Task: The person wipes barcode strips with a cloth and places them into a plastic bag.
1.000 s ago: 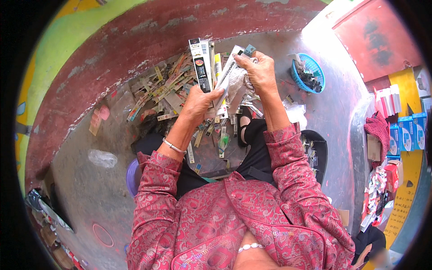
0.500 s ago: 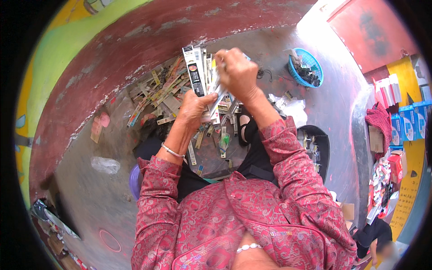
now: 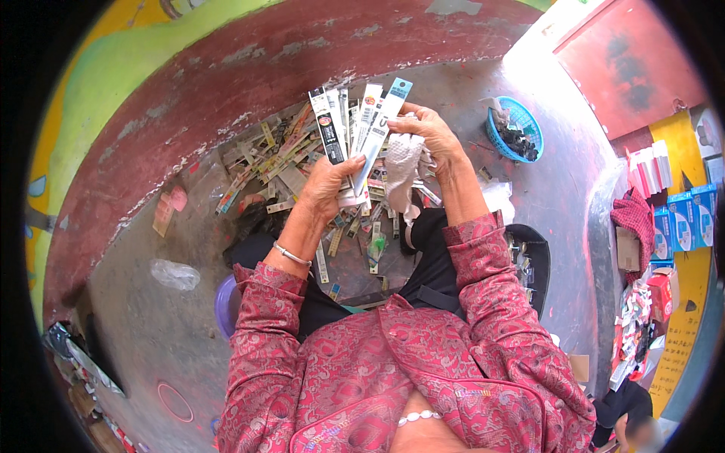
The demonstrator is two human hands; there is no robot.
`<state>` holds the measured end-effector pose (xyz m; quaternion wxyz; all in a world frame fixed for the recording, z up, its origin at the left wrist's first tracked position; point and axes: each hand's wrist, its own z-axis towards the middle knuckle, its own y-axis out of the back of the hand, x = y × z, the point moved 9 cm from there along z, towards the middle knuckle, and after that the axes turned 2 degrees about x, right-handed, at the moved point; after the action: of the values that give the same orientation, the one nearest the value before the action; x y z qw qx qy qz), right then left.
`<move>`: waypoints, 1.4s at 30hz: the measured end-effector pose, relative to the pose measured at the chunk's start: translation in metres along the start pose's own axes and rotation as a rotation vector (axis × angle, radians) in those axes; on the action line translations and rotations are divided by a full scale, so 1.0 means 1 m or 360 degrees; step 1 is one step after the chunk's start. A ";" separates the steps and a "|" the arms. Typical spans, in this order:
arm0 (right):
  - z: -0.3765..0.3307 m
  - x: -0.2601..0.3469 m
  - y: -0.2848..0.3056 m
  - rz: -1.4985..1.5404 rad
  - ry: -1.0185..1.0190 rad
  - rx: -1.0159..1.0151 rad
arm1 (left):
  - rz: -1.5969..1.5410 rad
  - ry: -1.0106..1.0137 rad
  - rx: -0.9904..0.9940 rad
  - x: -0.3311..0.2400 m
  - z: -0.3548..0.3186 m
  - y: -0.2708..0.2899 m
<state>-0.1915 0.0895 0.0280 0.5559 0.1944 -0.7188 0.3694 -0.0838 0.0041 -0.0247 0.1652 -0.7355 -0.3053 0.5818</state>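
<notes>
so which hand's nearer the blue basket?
Right. The right hand, holding a white cloth, is just left of the blue basket with bare floor between. The left hand, gripping the fan of narrow packets, is farther left.

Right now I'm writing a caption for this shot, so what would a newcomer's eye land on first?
First, the fan of long narrow packets held up at top centre by the left hand, while the right hand grips a crumpled white cloth beside it. Next, the heap of similar packets strewn on the grey floor beneath. Then the blue basket to the right.
</notes>
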 end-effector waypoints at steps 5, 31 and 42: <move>0.001 0.002 0.015 -0.0266 0.0086 -0.0194 | 0.0006 -0.0024 -0.0020 -0.006 -0.004 -0.007; -0.009 0.023 0.034 0.0304 0.0140 -0.0178 | 0.0066 0.0020 0.0031 0.009 0.013 0.011; -0.008 0.020 0.047 -0.0181 0.0341 -0.0594 | 0.0196 -0.0029 0.0102 0.004 0.002 -0.010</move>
<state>-0.2249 0.1281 0.0327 0.6754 0.0882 -0.6994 0.2166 -0.0879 0.0140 -0.0227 0.1498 -0.7420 -0.2421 0.6069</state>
